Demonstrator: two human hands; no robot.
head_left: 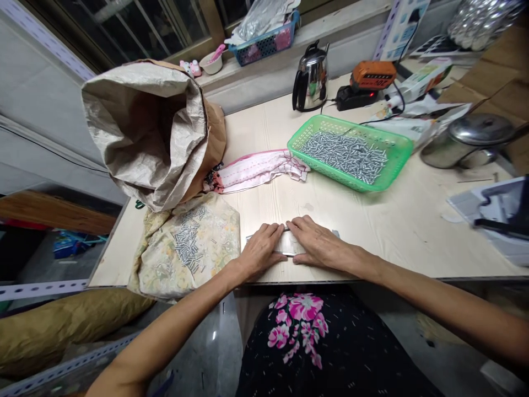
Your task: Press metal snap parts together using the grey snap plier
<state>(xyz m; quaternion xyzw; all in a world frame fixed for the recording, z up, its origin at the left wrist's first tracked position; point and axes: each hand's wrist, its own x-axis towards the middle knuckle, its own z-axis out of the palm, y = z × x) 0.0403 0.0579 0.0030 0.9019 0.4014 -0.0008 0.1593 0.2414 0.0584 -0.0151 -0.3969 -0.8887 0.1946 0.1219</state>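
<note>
Both hands rest side by side on a flat metal tray (289, 242) near the table's front edge. My left hand (261, 249) lies on its left part, fingers stretched flat and pointing away from me. My right hand (317, 242) lies flat on its right part, fingers pointing left, the fingertips almost meeting those of the left. Most of the tray is covered by the hands. A floral cloth (185, 248) with a heap of small metal pins (188, 240) lies just left of my left hand. A green basket (392, 160) full of the same pins stands beyond my right hand.
A large crumpled paper sack (152, 127) stands at the left, a pink cloth (256, 170) beside it. At the back are a steel kettle (311, 77), an orange battery charger (367, 80) and cables. A steel pot (467, 140) and a grey device (496, 215) sit at the right.
</note>
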